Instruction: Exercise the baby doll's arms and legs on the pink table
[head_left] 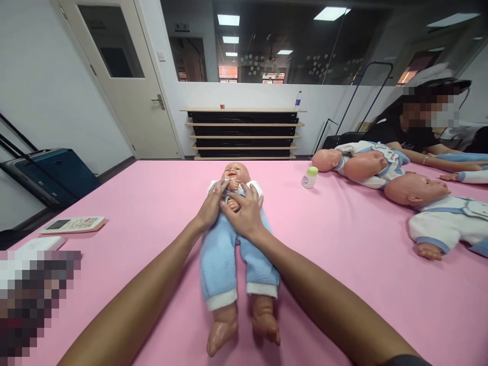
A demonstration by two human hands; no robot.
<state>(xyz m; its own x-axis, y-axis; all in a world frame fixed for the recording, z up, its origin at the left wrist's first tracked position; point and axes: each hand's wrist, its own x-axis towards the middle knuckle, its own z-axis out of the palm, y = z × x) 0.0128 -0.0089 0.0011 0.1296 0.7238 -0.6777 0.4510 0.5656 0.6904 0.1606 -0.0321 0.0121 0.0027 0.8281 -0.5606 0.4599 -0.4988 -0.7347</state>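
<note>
A baby doll in light blue trousers and a white top lies on its back on the pink table, feet towards me. My left hand is closed round one of the doll's arms, its fingertips by the doll's chin. Beside it, my right hand is closed on the other arm, the thumb pointing towards my left hand. The doll's two small hands show between my fingers, one above the other over its chest. My hands cover most of its arms and chest.
Several more dolls lie at the right, near a seated person. A green-capped bottle stands beyond my right hand. At the left are a calculator-like device, a white box and a blurred item. The pink table ends before a shelf.
</note>
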